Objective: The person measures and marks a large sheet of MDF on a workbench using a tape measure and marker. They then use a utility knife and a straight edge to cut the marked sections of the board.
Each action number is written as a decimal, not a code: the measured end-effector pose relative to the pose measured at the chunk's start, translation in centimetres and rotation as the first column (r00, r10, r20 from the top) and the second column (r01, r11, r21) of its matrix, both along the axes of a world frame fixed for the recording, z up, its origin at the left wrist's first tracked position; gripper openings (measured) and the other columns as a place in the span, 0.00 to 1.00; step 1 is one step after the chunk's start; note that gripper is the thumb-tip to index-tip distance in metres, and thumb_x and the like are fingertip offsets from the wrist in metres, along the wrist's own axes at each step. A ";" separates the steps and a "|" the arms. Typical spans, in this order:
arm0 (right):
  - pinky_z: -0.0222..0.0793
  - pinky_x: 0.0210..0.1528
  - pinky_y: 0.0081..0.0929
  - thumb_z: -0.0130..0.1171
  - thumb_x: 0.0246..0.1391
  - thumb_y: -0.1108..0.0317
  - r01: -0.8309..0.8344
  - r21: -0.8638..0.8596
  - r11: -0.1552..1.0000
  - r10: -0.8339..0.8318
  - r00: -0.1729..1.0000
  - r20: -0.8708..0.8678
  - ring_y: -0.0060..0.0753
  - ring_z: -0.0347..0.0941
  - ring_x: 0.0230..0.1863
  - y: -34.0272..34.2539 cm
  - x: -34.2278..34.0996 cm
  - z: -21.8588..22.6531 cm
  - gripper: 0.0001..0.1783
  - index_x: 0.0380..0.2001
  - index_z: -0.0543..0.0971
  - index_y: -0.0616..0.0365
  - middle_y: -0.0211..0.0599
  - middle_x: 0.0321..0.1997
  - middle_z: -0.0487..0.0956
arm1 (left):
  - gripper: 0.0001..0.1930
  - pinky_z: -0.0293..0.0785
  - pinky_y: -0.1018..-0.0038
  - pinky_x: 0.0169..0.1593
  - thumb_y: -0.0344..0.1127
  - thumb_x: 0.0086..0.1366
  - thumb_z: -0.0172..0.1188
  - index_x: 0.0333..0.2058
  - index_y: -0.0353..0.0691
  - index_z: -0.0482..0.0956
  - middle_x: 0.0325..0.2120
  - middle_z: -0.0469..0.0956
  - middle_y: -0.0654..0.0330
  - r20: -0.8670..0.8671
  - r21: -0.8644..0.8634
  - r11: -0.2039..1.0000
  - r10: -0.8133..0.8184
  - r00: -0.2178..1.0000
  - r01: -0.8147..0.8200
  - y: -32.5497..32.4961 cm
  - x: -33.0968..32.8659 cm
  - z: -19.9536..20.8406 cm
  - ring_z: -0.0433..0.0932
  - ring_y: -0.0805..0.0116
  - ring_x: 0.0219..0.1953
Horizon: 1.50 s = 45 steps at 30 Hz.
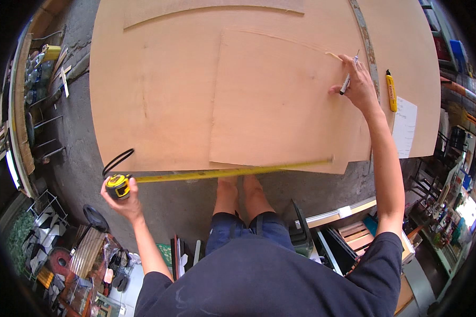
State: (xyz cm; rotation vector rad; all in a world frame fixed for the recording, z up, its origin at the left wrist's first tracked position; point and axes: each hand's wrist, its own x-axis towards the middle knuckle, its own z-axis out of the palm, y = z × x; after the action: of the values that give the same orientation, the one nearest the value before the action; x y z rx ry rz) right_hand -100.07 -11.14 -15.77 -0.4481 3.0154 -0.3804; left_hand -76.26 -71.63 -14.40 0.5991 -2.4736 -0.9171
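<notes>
Over the large tan plywood sheet (185,95), the outstretched right hand (358,84) is pinching a slim white pen (347,82) while the left hand (122,196) is gripping a yellow tape measure (117,186).

Plywood sheets (259,100): pale peach-tan, plain, faint grain only. Tape measure (118,186) in left hand (122,199): yellow case with black trim; its blade (232,171) yellow with fine dark markings. Black loop (116,160) near the case. Pen (347,82) in right hand (360,84): white-grey barrel, dark tip. Utility knife (391,91): yellow, black end. Paper sheet (404,127): white. Metal straightedge (367,47): dull grey. Floor (180,203): mottled grey concrete. Shirt (280,285): dark navy-black. Shorts (248,230): blue denim.
</notes>
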 end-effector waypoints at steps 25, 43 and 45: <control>0.65 0.42 0.46 0.70 0.48 0.40 0.635 0.040 0.771 -0.629 0.770 -0.108 0.49 0.74 0.40 -13.1 22.0 -1.1 0.44 0.57 0.68 0.60 0.43 0.39 0.76 | 0.34 0.69 0.55 0.51 0.52 0.47 0.79 0.44 0.38 0.74 0.38 0.77 0.53 -0.132 -0.254 0.958 0.105 0.986 -0.136 3.9 -11.0 -5.6 0.75 0.51 0.45; 0.72 0.36 0.22 0.52 0.63 0.75 0.238 -0.914 0.328 -0.433 0.898 0.078 0.22 0.73 0.30 -23.0 9.3 -1.2 0.08 0.43 0.78 0.64 0.35 0.35 0.78 | 0.33 0.73 0.58 0.46 0.54 0.46 0.79 0.41 0.37 0.75 0.35 0.80 0.54 -0.142 -0.385 0.923 -0.064 0.988 0.004 1.5 -22.3 -7.3 0.78 0.52 0.40; 0.74 0.36 0.19 0.55 0.57 0.82 0.239 -0.933 0.270 -0.368 0.921 0.130 0.21 0.77 0.30 -25.7 6.4 -1.0 0.05 0.36 0.77 0.63 0.33 0.30 0.78 | 0.32 0.73 0.58 0.46 0.54 0.47 0.79 0.41 0.38 0.75 0.35 0.80 0.54 -0.139 -0.384 0.923 -0.074 0.987 0.015 1.3 -22.3 -7.2 0.78 0.52 0.41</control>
State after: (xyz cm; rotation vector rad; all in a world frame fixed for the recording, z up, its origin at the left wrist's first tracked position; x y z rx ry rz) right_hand -93.71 -36.80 -16.81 0.1539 2.5431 -2.2694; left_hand -98.57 -70.30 -21.61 0.3265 -2.4404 -0.4509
